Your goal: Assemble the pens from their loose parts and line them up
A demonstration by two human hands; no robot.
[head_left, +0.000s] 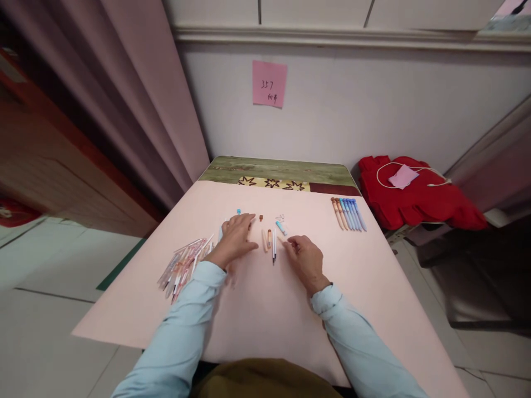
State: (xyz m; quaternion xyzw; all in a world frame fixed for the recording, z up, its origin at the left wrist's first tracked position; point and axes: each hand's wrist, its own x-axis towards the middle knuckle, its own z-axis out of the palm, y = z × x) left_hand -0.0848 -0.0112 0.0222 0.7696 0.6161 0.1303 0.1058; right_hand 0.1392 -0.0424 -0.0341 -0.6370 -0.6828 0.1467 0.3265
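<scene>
My left hand [236, 236] lies palm down on the pink table sheet [265, 309], fingers stretched out toward small pen parts. My right hand [305, 258] rests on the sheet with its fingers curled and the fingertips pinched near a light blue pen piece [281, 227]; whether it holds anything I cannot make out. Between the hands lie an orange pen barrel [269, 239], a pale tube [264, 241] and a thin dark refill [274, 251]. A tiny blue cap [239, 211] and a brown cap [261, 218] sit just beyond my left hand.
A heap of several pens [182, 266] lies at the left of the sheet. A neat row of orange and blue pens [347, 214] lies at the far right. A red bag [415, 193] sits on a seat beside the table. A pink note [269, 83] hangs on the wall.
</scene>
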